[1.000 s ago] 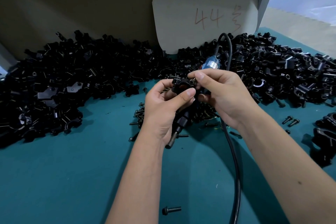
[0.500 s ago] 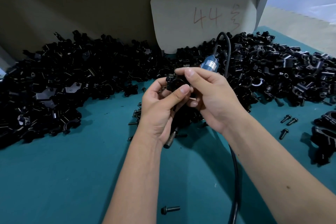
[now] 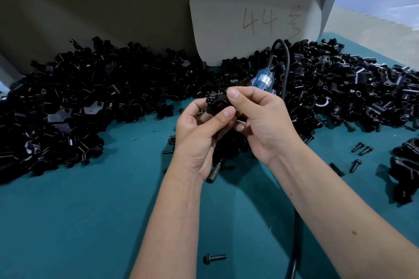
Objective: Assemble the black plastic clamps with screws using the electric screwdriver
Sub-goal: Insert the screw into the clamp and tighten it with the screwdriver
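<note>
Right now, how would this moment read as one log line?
left hand: holds clamp | right hand: pinches clamp | screwdriver: tucked beneath

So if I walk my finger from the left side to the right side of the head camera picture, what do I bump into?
big pile of black clamp parts → left hand → right hand → loose screws → assembled clamps

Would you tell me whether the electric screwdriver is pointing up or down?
Down: the electric screwdriver has its bit tip low and its cable end high.
</note>
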A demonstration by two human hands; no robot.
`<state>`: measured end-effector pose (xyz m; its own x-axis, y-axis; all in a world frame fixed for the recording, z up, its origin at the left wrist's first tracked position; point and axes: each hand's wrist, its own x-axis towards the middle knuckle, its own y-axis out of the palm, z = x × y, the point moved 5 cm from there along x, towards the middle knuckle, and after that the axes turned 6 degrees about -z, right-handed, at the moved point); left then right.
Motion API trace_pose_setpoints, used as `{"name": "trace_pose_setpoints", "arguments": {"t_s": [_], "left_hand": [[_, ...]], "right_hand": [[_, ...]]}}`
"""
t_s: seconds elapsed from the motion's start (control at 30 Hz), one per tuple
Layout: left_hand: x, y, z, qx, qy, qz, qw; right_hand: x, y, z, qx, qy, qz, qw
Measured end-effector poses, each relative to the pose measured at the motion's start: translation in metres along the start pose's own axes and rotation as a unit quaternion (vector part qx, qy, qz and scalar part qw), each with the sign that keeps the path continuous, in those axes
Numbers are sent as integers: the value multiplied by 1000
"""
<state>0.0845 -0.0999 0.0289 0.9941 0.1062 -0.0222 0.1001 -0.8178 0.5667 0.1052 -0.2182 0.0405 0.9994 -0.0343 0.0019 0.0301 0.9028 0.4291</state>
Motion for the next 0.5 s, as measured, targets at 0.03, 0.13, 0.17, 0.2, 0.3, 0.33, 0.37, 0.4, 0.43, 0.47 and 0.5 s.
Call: {"name": "trace_pose_setpoints", "arguments": {"t_s": [0.03,0.13,0.17,0.2,0.3,0.33,0.37,0.4,0.43,0.47,0.5], "left_hand": [[-1,1,1,-2,0,2,1000],[-1,4,2,-3,-5,2,1000],[0,3,1,-3,-3,-3,1000],[1,2,0,-2,1,-8,1000],[3,-1,-1,20,12,-15,1000],[4,-2,-1,31,17,-15,999],[4,-2,0,41,22,-16,999],[5,-1,1,48,27,-18,998],[5,-1,2,50,29,-19,998],[5,0,3,49,28,-18,998],[5,1,3,47,29,-17,998]], "right_hand": [[1,-1,-1,5,-1,-12,1000],[1,-2,0,12,-5,-3,1000],[1,-2,-1,14,-3,15,1000],[1,-1,-1,12,-1,29,1000],[-1,-2,-2,-14,-6,5,1000],[0,-2,-3,-18,-7,-19,1000],[0,-3,-3,-16,-5,-45,999],[1,-5,-4,-12,-5,-68,998],[1,-7,-5,-9,-7,-82,997],[2,-8,-5,-7,-9,-81,997],[2,-7,-5,-3,-11,-64,998]]}}
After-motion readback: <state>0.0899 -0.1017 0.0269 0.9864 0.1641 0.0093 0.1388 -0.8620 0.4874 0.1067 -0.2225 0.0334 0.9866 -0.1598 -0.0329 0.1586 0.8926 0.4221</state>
